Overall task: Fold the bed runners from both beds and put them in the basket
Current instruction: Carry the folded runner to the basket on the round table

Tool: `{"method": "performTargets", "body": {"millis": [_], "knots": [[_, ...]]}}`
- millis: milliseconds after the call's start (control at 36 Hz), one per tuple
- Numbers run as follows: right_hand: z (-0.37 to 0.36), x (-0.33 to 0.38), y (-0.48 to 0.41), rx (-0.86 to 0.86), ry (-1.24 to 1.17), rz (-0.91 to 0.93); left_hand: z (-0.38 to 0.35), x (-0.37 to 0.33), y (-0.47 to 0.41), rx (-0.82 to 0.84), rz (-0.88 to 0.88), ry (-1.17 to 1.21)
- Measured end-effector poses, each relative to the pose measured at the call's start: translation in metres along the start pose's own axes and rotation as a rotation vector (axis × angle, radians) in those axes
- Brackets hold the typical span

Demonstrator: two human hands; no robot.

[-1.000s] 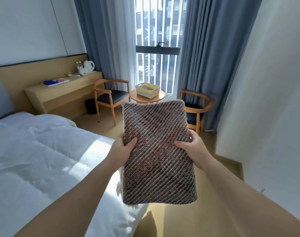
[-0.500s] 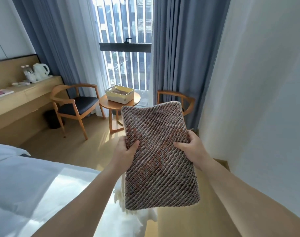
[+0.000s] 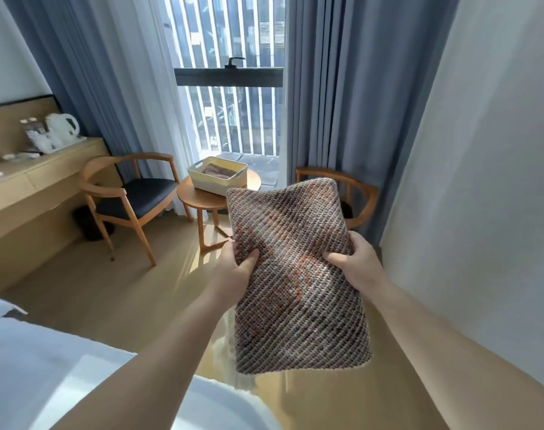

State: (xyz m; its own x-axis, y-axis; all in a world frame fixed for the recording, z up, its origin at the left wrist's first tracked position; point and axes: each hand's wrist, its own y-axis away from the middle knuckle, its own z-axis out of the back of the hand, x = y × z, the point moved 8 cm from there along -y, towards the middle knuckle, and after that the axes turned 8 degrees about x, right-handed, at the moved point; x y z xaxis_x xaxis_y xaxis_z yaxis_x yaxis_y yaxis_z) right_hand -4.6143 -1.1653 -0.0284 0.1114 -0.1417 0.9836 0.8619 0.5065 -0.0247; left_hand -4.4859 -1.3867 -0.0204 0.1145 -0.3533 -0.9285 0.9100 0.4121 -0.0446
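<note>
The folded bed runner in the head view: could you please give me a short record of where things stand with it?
held item: folded bed runner, in the air
left hand: grips its left edge
right hand: grips its right edge
basket: on the round table by the window
basket contents: second runner, similar weave
step left: place the held runner in the basket

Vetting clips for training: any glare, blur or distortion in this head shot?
Head view: bright window backlights the room; sun glare whitens the bed corner; wide-angle lens slants the wall; runner weave is sharp, basket contents softer.
</note>
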Motion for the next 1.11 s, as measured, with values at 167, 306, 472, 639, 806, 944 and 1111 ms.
{"method": "performTargets", "body": {"millis": [167, 306, 472, 639, 806, 944, 1111], "knots": [[0.025, -0.009, -0.104, 0.094, -0.057, 0.006, -0.020, -0.011, -0.085, -0.083, 0.022, 0.000], [0.048, -0.004, -0.191, 0.158, -0.057, 0.005, -0.029, -0.024, -0.153, -0.157, 0.036, -0.004], [0.047, 0.001, -0.277, 0.212, -0.030, 0.017, -0.024, -0.021, -0.217, -0.239, 0.084, 0.053], [0.029, -0.002, -0.354, 0.240, -0.034, 0.012, -0.005, -0.002, -0.286, -0.259, 0.098, 0.060], [0.000, -0.004, -0.432, 0.236, -0.057, -0.007, 0.027, 0.029, -0.372, -0.246, 0.078, 0.060], [-0.040, 0.009, -0.513, 0.206, 0.001, 0.008, 0.069, 0.053, -0.449, -0.201, 0.059, 0.120], [-0.093, 0.031, -0.596, 0.198, 0.030, 0.040, 0.122, 0.078, -0.533, -0.180, 0.095, 0.113]]}}
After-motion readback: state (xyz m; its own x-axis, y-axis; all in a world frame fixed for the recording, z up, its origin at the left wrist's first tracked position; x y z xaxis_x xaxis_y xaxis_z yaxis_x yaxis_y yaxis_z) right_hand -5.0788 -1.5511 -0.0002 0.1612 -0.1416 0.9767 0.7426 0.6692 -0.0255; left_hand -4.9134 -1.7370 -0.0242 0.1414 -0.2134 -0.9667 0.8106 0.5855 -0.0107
